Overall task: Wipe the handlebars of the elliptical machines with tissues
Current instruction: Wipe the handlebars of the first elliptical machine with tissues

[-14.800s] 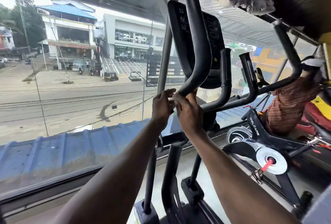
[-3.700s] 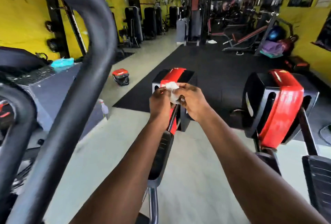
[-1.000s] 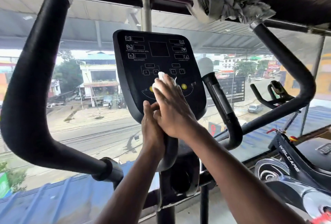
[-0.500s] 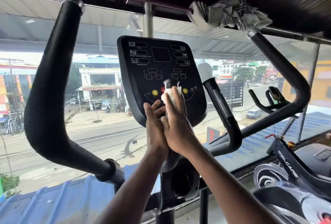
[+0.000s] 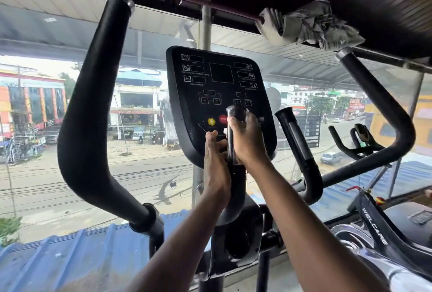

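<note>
White crumpled tissue (image 5: 248, 114) under right hand (image 5: 247, 142) curled round glossy cylindrical grip (image 5: 230, 137); left hand (image 5: 216, 163) clasping lower.

Upstairs gym (street below): elliptical console (image 5: 219, 95), exercise bike (image 5: 378, 233).

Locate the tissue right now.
Head view, centre: the tissue is wrapped under the right hand on the short inner handlebar, just in front of the console.

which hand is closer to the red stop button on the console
Right. The right hand grips the inner grip just right of the stop button; the left hand sits lower, below it.
</note>
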`<state>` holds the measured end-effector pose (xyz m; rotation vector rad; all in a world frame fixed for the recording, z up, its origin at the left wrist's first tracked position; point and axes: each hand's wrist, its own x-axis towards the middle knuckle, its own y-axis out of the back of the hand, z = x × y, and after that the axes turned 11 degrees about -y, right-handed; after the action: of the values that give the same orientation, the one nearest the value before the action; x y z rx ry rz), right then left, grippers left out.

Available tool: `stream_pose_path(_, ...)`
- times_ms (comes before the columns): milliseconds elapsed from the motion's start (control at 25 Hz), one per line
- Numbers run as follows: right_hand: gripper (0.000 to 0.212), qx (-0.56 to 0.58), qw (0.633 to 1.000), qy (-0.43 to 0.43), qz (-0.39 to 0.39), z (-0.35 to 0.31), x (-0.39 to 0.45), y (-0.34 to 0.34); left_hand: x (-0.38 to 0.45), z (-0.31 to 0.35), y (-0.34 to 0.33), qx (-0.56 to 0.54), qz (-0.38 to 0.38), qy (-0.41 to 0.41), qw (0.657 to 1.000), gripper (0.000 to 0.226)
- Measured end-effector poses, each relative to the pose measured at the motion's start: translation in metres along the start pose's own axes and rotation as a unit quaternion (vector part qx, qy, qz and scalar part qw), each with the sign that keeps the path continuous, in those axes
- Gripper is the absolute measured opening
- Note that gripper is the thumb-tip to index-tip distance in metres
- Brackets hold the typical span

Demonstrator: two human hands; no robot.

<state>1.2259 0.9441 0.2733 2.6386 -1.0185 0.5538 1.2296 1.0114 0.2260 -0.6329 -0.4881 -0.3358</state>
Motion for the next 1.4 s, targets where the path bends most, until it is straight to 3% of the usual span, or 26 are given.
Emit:
stream_pose_path(40, 0.046, -0.122, 0.988, 0.085, 0.046, 0.008, -0.009, -0.001, 0.001, -0.001, 0.001, -0.007, 0.0, 0.006, 1.0, 0.072)
stream_pose_path(160, 0.065, -0.352, 0.902, 0.245, 0.055, 0.016, -0.017, 0.003, 0.002, -0.002, 0.001, -0.048, 0.007, 0.024, 0.999, 0.071)
stream_pose_path(280, 0.043, -0.54, 0.774, 0.323, 0.062, -0.008, 0.015, 0.006, 0.002, -0.001, 0.001, -0.066, -0.014, 0.02, 0.998, 0.062)
stream_pose_path(320, 0.033, -0.541, 0.777, 0.318, 0.059, -0.019, 0.025, 0.004, 0.003, 0.0, 0.001, -0.054, -0.013, 0.014, 0.998, 0.06)
stream_pose_path(360, 0.028, -0.503, 0.809, 0.297, 0.059, -0.027, 0.033, 0.002, 0.002, 0.0, 0.002, -0.04, -0.011, 0.012, 0.999, 0.059)
stream_pose_path(440, 0.031, -0.327, 0.915, 0.22, 0.083, -0.029, 0.044, -0.002, 0.004, -0.002, 0.003, -0.025, -0.016, 0.015, 0.999, 0.058)
stream_pose_path(520, 0.041, -0.097, 0.986, 0.106, 0.089, -0.024, 0.044, -0.005, 0.003, -0.001, 0.003, -0.015, -0.016, 0.009, 1.0, 0.058)
stream_pose_path(640, 0.044, 0.121, 0.991, -0.061, 0.001, -0.014, 0.031, -0.003, 0.003, -0.001, 0.002, -0.008, -0.034, 0.004, 0.999, 0.052)
stream_pose_path(720, 0.056, 0.173, 0.974, -0.139, -0.048, -0.011, 0.022, 0.0, 0.003, -0.001, 0.003, -0.015, -0.047, 0.003, 0.999, 0.05)
stream_pose_path(840, 0.063, 0.155, 0.965, -0.196, -0.077, -0.006, 0.001, 0.003, 0.004, -0.005, 0.004, -0.021, -0.037, 0.026, 0.999, 0.069)
stream_pose_path(920, 0.06, 0.069, 0.98, -0.184, -0.041, 0.007, -0.021, 0.006, 0.005, -0.006, 0.004, -0.018, -0.029, 0.035, 0.999, 0.08)
stream_pose_path(1040, 0.053, -0.102, 0.992, -0.076, 0.012, 0.021, -0.05, 0.008, 0.007, -0.007, 0.007, -0.038, -0.03, 0.064, 0.997, 0.071)
stream_pose_path(1120, 0.041, -0.186, 0.981, 0.023, 0.049, 0.015, -0.043, 0.008, 0.007, -0.005, 0.009, -0.056, -0.041, 0.08, 0.994, 0.068)
stream_pose_path(1240, 0.064, -0.292, 0.948, 0.124, 0.037, -0.002, -0.03, 0.001, 0.005, -0.009, 0.012, -0.073, -0.05, 0.067, 0.994, 0.07)
stream_pose_path(1400, 0.066, -0.344, 0.922, 0.169, 0.052, 0.042, -0.072, 0.0, -0.005, -0.023, 0.025, -0.091, -0.072, 0.064, 0.991, 0.077)
